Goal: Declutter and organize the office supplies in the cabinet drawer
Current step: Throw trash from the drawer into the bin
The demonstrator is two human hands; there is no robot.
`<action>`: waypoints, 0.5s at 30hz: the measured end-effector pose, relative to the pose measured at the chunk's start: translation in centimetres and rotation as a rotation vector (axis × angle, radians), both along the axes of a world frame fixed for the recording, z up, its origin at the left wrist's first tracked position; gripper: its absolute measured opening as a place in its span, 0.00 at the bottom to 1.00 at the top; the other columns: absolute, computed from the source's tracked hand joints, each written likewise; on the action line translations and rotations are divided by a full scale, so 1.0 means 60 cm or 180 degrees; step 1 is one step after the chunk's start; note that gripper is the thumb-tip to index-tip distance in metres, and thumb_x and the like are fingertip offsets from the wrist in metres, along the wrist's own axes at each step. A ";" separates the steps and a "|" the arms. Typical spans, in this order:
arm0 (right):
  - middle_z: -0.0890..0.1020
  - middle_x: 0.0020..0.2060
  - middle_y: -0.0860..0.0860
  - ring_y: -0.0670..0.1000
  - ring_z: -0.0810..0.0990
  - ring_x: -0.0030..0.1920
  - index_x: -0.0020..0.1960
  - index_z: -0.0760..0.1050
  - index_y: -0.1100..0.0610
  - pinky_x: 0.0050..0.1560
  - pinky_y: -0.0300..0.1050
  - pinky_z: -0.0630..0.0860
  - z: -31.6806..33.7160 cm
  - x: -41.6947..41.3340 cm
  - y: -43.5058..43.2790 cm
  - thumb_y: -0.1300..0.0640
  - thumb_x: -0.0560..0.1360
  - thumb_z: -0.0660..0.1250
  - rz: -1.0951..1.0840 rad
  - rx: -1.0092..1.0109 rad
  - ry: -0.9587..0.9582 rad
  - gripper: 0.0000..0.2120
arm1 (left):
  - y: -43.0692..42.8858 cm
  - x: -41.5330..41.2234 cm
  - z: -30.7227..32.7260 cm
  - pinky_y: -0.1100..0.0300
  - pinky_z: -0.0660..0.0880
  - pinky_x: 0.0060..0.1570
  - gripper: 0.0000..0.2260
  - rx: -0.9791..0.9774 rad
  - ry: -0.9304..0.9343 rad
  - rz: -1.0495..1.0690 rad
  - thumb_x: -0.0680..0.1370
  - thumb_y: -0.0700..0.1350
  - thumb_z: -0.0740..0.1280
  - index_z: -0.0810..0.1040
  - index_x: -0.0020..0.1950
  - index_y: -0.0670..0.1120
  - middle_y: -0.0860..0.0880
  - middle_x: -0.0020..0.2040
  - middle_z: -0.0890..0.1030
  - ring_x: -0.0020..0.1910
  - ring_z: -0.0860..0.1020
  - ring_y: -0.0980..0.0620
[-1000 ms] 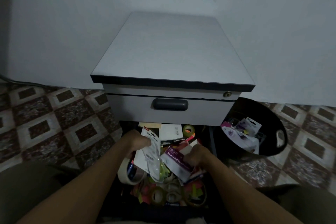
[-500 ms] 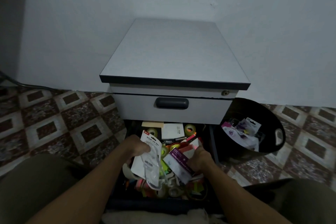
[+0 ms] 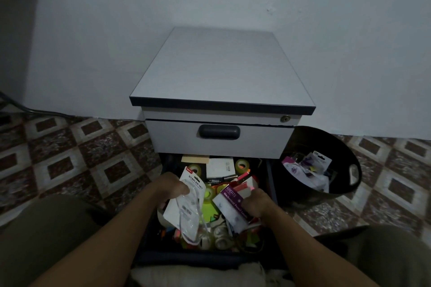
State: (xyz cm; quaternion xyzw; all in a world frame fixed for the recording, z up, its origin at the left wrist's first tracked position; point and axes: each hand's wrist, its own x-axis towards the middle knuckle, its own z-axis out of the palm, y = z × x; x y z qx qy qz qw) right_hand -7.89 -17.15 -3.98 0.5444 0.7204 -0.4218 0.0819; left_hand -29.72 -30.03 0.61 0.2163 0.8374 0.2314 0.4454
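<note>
Left hand [image 3: 173, 185] gripped a seemingly empty stapler pack [image 3: 186, 205], right hand [image 3: 255, 202] a pencil-lead pack [image 3: 229, 208]; either could snag tape rolls [image 3: 220, 237].

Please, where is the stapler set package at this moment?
In the head view, the stapler set package is left of centre, held by the left hand over the open drawer, beside the purple pencil lead pack.
</note>
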 end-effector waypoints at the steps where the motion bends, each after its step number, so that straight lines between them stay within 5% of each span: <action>1: 0.80 0.57 0.59 0.56 0.80 0.57 0.61 0.75 0.63 0.51 0.45 0.76 -0.001 0.001 -0.002 0.57 0.79 0.61 0.0008 0.0010 0.0019 0.14 | 0.000 0.000 0.001 0.51 0.81 0.51 0.09 -0.0004 -0.0016 -0.0003 0.76 0.40 0.72 0.81 0.54 0.37 0.41 0.48 0.84 0.46 0.83 0.43; 9: 0.79 0.60 0.58 0.59 0.79 0.61 0.65 0.70 0.62 0.52 0.42 0.73 -0.001 0.002 -0.020 0.58 0.76 0.66 -0.0115 0.0401 0.0088 0.19 | 0.007 0.010 -0.002 0.54 0.80 0.47 0.08 0.0212 -0.0029 0.0013 0.76 0.42 0.72 0.81 0.52 0.39 0.42 0.48 0.84 0.45 0.83 0.45; 13: 0.78 0.60 0.58 0.58 0.78 0.61 0.67 0.64 0.59 0.53 0.45 0.75 -0.005 0.000 -0.019 0.59 0.76 0.68 -0.0251 0.0417 0.0324 0.23 | 0.012 0.009 -0.002 0.48 0.80 0.54 0.09 0.0298 0.0079 0.0054 0.76 0.45 0.72 0.81 0.51 0.42 0.44 0.48 0.84 0.47 0.83 0.44; 15: 0.77 0.61 0.58 0.58 0.77 0.62 0.69 0.62 0.58 0.55 0.47 0.75 -0.003 -0.002 -0.014 0.59 0.75 0.70 -0.0305 0.0401 0.0376 0.26 | 0.016 0.010 -0.004 0.48 0.82 0.50 0.06 0.0383 0.0102 0.0061 0.76 0.45 0.71 0.81 0.49 0.43 0.45 0.46 0.84 0.45 0.83 0.45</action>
